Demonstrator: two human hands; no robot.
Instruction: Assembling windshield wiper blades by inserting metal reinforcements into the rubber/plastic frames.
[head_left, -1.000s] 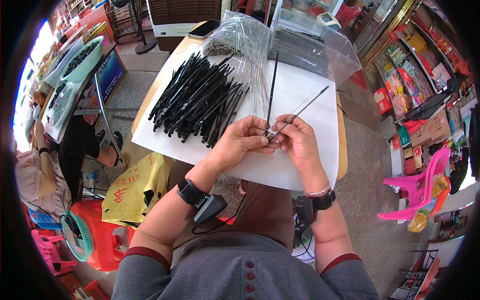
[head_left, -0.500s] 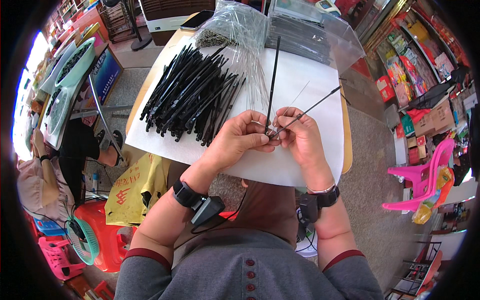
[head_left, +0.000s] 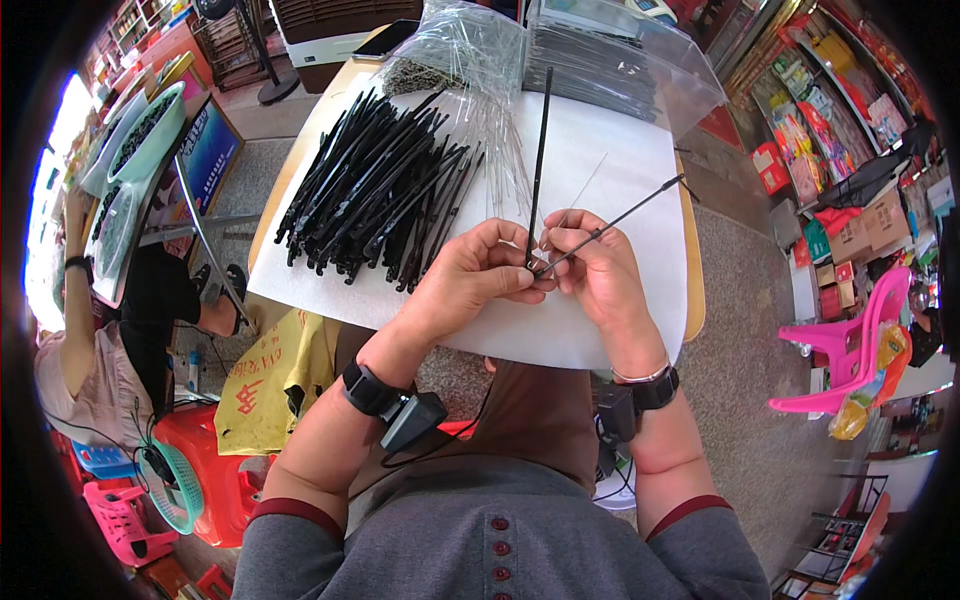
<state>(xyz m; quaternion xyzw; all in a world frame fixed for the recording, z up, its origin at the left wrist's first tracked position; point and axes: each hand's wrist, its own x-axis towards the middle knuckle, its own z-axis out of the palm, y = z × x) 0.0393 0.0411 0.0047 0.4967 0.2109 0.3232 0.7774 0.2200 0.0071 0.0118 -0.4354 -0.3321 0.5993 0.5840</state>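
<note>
Over the near part of the white sheet (head_left: pixel 650 300) on the table, my two hands meet with fingertips almost touching. My left hand (head_left: pixel 474 275) pinches the lower end of a thin black stick (head_left: pixel 541 150) that stands nearly upright. In my right hand (head_left: pixel 606 270), a second black stick (head_left: pixel 645 203) slants up to the right, its lower end meeting the first. A fine wire (head_left: pixel 588 181) rises from between the fingertips; exactly how it sits there is hidden. Left of my hands lies a large pile of black sticks (head_left: pixel 360 190), with loose thin wires (head_left: pixel 507 160) beside it.
A clear plastic bag (head_left: pixel 460 40) and a clear box (head_left: pixel 690 85) with dark sticks occupy the table's far side. A yellow bag (head_left: pixel 270 385) and red stool (head_left: pixel 200 470) stand left; a pink chair (head_left: pixel 850 345) is right. Another person's arm (head_left: pixel 75 310) shows far left.
My hands keep the same grip and have barely moved. The view has shifted slightly. At the far left, the other person's arm has risen towards the bowls.
</note>
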